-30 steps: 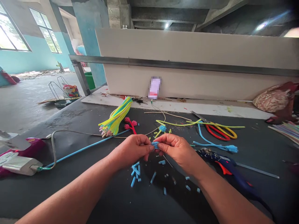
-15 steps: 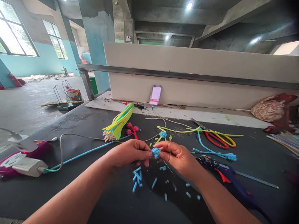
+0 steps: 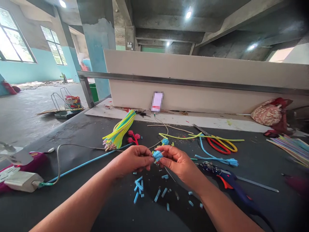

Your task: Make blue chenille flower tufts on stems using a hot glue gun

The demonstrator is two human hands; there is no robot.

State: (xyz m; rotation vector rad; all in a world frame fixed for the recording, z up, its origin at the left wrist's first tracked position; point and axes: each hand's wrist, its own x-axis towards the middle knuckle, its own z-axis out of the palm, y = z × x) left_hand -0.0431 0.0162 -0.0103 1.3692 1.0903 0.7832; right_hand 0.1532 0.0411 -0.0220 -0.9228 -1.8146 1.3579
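The left hand (image 3: pixel 138 158) and right hand (image 3: pixel 175 160) were both pinched on the blue cluster (image 3: pixel 157 156), held between them above the bench (image 3: pixel 116 209). Uneven pinching risked loosening strips onto the scattered blue pieces (image 3: pixel 157 195). The cluster appeared compact, ridged and roughly rounded, its edges partly covered.

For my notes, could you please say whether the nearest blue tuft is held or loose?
Held: the left hand and right hand pinch the blue tuft.
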